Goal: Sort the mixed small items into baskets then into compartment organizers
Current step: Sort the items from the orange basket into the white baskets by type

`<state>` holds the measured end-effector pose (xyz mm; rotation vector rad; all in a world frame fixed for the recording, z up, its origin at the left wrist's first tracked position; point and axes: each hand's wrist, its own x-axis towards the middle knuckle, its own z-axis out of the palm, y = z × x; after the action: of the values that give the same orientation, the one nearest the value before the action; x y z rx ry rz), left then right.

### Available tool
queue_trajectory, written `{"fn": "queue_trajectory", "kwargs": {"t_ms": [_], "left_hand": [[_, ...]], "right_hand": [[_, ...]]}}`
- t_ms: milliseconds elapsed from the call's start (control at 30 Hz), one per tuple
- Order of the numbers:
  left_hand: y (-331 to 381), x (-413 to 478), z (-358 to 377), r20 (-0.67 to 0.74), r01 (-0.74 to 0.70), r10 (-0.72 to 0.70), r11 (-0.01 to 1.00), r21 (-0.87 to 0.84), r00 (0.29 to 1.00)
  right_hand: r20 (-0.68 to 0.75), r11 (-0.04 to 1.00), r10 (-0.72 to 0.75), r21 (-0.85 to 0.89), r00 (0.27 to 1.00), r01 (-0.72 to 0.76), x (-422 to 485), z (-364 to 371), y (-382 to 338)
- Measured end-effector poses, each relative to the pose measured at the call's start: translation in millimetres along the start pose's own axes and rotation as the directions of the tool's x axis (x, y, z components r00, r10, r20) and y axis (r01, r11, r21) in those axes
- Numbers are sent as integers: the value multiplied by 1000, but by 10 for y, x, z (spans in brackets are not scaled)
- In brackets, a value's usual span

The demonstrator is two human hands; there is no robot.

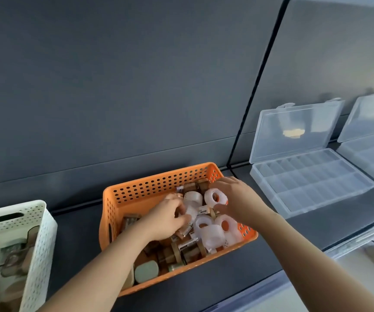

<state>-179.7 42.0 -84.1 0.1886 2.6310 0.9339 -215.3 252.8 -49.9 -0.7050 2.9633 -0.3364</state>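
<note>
Both hands are down in the orange basket (159, 179), which sits on the dark desk (75, 244) packed with white tape rolls (204, 228), brown-cored rolls and a few small cases. From where I stand, the left hand (170, 219) has its fingers curled in among the rolls at the middle of the basket; it is blurred, so I cannot tell whether it has hold of one. The right hand (237, 199) is arched open over the far right corner, thumb and fingers either side of a white tape roll (215, 197) but not closed on it. The clear compartment organizer (312, 183) lies on the desk to the right of the basket and a little beyond it, well apart from the left hand and much nearer the right. Its lid (294, 131) is propped up against the wall, and its long side runs left to right, so the rows of cells face the right arm. A second organizer (372, 154) is open further right, and a white basket (35, 233) of other items sits off to the left. I would expect the right hand to carry rolls across.
</note>
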Motion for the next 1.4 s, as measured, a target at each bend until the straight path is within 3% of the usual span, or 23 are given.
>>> {"fn": "queue_trajectory", "kwargs": {"t_ms": [67,167,233,300,367,467,600,767,933,1033,1267,1400], "left_hand": [[-42,-50,-73,0,44,-45,977,-207,999],[-35,-40,-201,-49,86,-136,824,-560,989],[26,19,-220,-35,104,-161,773,-626,986],[73,133,-187,-91,107,-161,897,-429,983],[96,238,-134,-188,96,-112,991,-92,976],[115,330,-43,-238,33,15,980,197,971],[102,276,-16,-296,5,94,949,315,951],[-71,-227,-304,-514,-14,115,981,196,850],[-407,-1080,-546,-704,33,-95,994,-102,704],[-722,-1621,-674,-781,69,-185,981,-180,597],[-1515,-2871,-1059,-838,209,-364,930,-303,406],[-2199,-3539,-1360,-798,371,-469,866,-334,377]], "right_hand": [[-35,988,33,151,999,-27,-38,-45,17],[-100,945,65,325,993,-29,-76,-124,-5],[-101,939,58,343,993,-20,-81,-151,-21],[-85,937,48,350,995,-15,-83,-160,-32],[-72,936,48,350,996,-20,-86,-165,-39],[-62,943,68,331,996,-44,-87,-159,-36],[-68,944,69,327,995,-43,-100,-113,-62],[-157,930,31,367,987,29,-32,-56,-320],[-210,854,-92,486,973,186,117,22,-1035],[-215,803,-216,516,953,298,198,109,-1559],[-206,694,-402,567,892,444,296,372,-2951],[-174,677,-424,591,889,439,280,553,-3706]]}}
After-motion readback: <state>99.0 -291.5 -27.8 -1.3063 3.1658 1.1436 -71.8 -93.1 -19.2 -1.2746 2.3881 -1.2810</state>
